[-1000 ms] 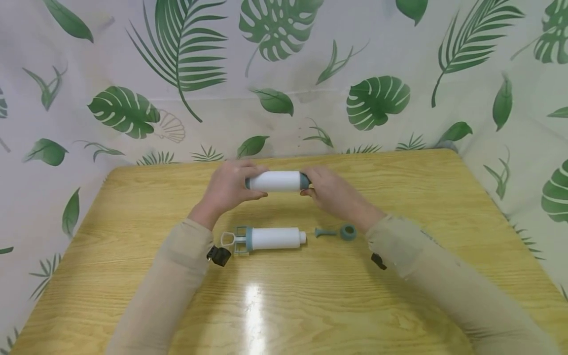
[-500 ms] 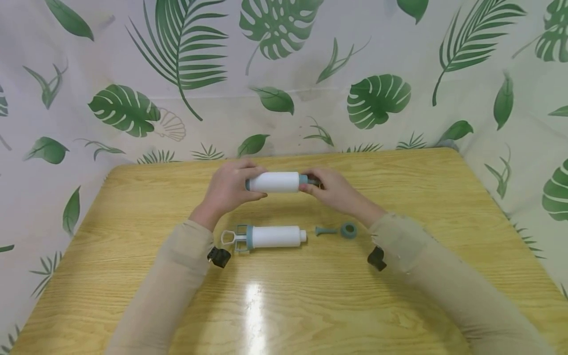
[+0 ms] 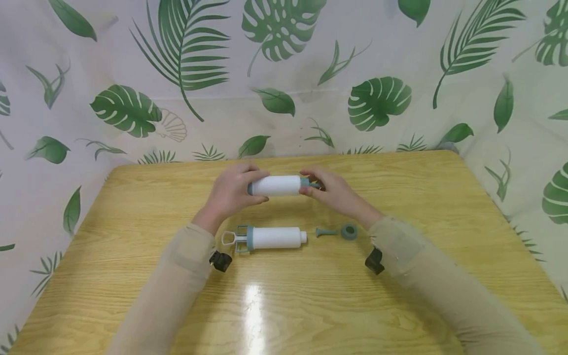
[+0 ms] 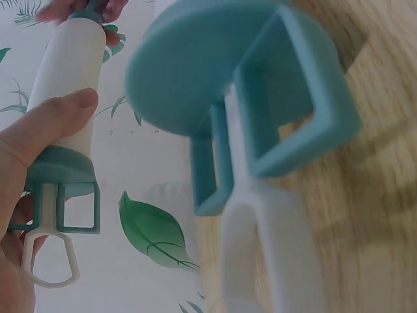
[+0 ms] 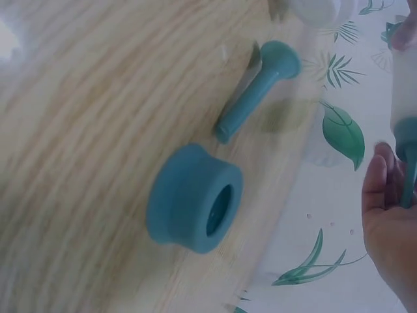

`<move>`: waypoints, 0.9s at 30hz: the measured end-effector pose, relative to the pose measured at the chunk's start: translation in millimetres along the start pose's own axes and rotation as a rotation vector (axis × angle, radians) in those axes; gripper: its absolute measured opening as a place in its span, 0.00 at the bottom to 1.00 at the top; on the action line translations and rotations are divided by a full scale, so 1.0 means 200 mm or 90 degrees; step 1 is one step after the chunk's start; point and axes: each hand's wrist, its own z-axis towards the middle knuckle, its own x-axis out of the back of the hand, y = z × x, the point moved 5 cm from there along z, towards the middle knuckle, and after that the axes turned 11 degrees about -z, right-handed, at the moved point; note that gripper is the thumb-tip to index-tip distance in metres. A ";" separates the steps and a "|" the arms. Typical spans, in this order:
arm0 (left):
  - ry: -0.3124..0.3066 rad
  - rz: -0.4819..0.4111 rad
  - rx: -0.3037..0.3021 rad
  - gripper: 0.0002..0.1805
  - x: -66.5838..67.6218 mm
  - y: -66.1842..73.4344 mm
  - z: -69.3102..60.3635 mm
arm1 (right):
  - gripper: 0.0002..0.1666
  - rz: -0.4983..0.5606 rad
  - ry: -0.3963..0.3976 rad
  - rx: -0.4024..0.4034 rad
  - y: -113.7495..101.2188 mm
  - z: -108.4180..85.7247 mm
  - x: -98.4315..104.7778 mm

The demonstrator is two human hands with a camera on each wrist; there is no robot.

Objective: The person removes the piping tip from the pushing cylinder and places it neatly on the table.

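Note:
My left hand [image 3: 229,191] grips the left end of a white cylinder [image 3: 276,185] held sideways above the table; in the left wrist view its teal collar [image 4: 60,165] and white loop handle [image 4: 51,261] hang by the palm. At the cylinder's other end, my right hand [image 3: 333,191] pinches the teal end cap [image 3: 304,183], from which a thin teal nozzle [image 5: 409,176] sticks out toward the palm. Below, a second white cylinder [image 3: 277,237] with a teal collar and loop handle lies on the table.
Right of the lying cylinder are a small teal nozzle [image 3: 326,231] and a teal ring [image 3: 349,231] on the wooden table [image 3: 284,305]. A leaf-patterned sheet [image 3: 310,93] stands behind the table's back edge. Black devices hang at both wrists.
The right hand has shifted slightly outward and its hold on the cylinder's right end has changed, so that the teal cap and nozzle now show. The left hand keeps its grip.

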 end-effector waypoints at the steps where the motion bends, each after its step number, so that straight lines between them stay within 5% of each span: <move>1: 0.000 -0.002 0.000 0.30 0.00 0.00 0.00 | 0.30 0.002 -0.008 -0.005 0.00 0.00 0.00; 18: 0.015 -0.048 -0.035 0.28 -0.02 0.01 -0.01 | 0.28 0.034 0.002 -0.009 0.03 -0.01 0.00; 27: 0.028 -0.050 -0.056 0.27 -0.02 0.01 -0.01 | 0.31 0.027 -0.073 -0.031 0.06 -0.02 -0.01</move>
